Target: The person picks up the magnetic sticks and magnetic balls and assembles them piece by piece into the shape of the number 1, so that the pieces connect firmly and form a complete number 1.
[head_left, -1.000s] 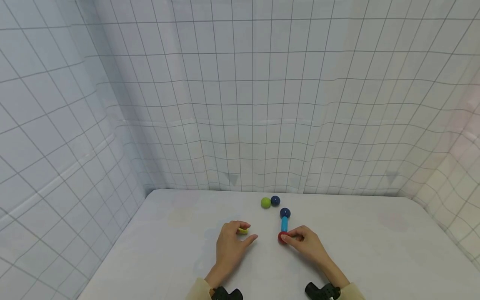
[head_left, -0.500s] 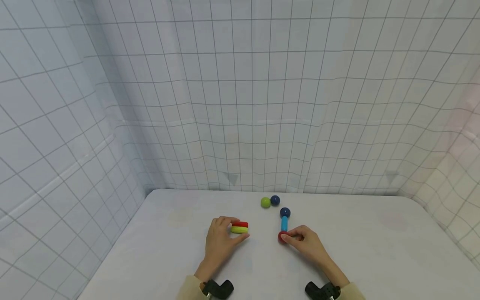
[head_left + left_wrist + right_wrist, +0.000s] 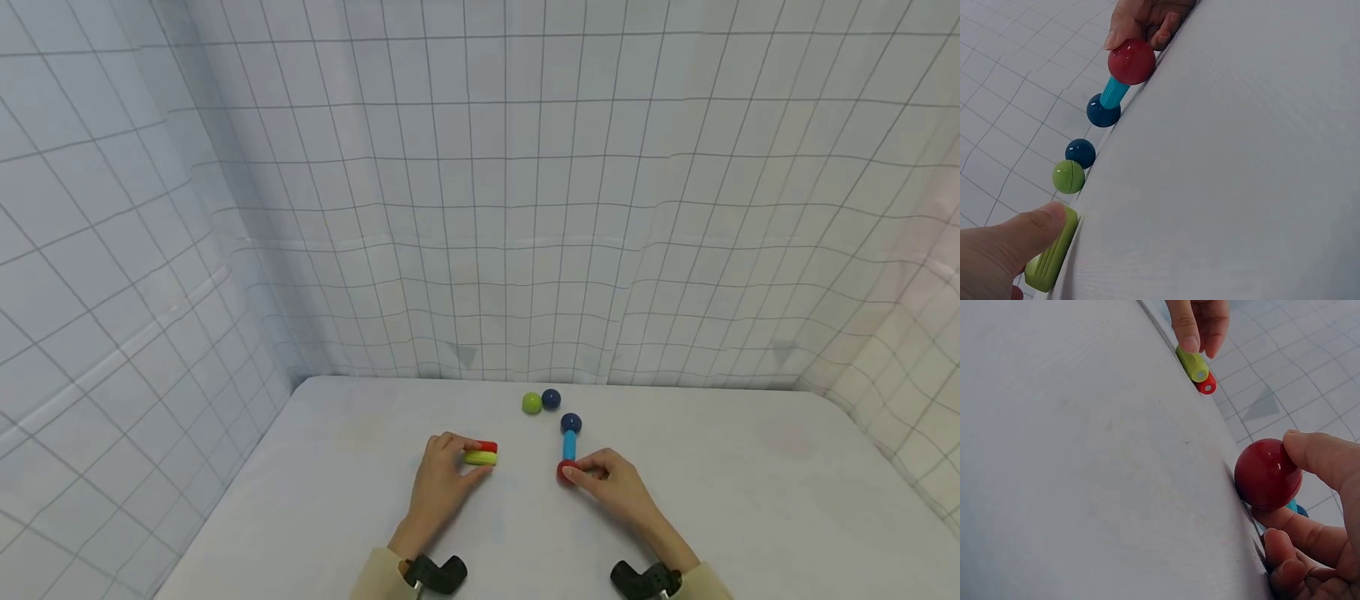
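A red rod (image 3: 487,447) and a yellow-green rod (image 3: 481,458) lie side by side on the white table. My left hand (image 3: 438,479) has its fingertips at the red rod and its thumb against the yellow-green one. Grey discs show on the rods' ends in the right wrist view. My right hand (image 3: 617,486) pinches a red ball (image 3: 1268,474) between thumb and fingers. A light-blue rod (image 3: 569,446) joins that ball to a dark-blue ball (image 3: 571,423), together forming a straight piece pointing away from me.
Towards the table's back edge, a green ball (image 3: 532,403) sits beside another dark-blue ball (image 3: 551,399). A white cloth (image 3: 480,208) with a dark grid hangs behind the table (image 3: 750,483) and along its sides.
My left hand has moved left, bringing the red rod into sight alongside the yellow-green one, and its thumb has since drawn closer to them. My right hand stays on the red ball.
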Demonstrator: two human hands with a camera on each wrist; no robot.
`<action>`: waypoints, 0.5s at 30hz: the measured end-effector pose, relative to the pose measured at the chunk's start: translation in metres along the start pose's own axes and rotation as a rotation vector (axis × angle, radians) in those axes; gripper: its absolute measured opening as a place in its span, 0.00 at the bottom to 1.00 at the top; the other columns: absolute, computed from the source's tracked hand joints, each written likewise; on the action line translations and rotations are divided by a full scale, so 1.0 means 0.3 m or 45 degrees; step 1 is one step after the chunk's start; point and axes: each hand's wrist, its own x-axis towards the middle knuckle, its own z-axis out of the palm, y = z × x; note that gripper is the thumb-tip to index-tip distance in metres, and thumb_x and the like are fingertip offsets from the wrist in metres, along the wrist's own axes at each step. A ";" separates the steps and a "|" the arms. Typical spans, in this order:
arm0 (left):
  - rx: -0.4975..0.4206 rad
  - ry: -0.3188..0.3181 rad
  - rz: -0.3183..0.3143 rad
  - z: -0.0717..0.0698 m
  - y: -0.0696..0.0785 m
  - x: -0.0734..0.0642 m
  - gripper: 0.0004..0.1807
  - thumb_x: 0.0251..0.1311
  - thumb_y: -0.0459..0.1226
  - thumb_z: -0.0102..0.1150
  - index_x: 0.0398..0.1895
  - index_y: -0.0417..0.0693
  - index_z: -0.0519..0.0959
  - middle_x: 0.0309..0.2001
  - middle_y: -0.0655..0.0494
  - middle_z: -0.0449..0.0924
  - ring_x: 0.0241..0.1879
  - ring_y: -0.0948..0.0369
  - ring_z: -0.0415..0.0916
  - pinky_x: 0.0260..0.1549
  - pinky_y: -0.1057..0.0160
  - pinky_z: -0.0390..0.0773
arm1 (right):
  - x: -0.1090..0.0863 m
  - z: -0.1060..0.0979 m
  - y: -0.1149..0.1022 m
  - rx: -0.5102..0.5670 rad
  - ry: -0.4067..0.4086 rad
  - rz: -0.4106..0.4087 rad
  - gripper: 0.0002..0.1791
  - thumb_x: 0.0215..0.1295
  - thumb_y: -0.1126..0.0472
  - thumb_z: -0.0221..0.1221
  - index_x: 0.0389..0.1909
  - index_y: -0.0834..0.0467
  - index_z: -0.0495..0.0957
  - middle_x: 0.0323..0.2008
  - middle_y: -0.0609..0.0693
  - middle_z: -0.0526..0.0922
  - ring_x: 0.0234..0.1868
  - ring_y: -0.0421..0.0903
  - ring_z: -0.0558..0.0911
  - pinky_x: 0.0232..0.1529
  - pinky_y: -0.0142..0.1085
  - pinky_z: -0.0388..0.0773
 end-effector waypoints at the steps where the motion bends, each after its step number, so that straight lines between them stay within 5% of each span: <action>1: -0.011 -0.009 -0.002 -0.002 0.003 0.000 0.19 0.41 0.43 0.76 0.37 0.49 0.81 0.37 0.60 0.75 0.38 0.61 0.67 0.37 0.61 0.72 | 0.001 0.000 0.001 -0.001 -0.001 -0.003 0.12 0.54 0.51 0.69 0.29 0.57 0.83 0.28 0.45 0.73 0.28 0.42 0.71 0.26 0.32 0.66; 15: -0.056 -0.044 -0.027 -0.005 0.008 -0.003 0.16 0.44 0.40 0.75 0.36 0.45 0.83 0.34 0.59 0.72 0.35 0.61 0.66 0.33 0.63 0.70 | 0.001 0.000 -0.001 -0.006 -0.008 -0.018 0.12 0.55 0.51 0.68 0.29 0.56 0.83 0.28 0.45 0.73 0.28 0.42 0.70 0.27 0.32 0.66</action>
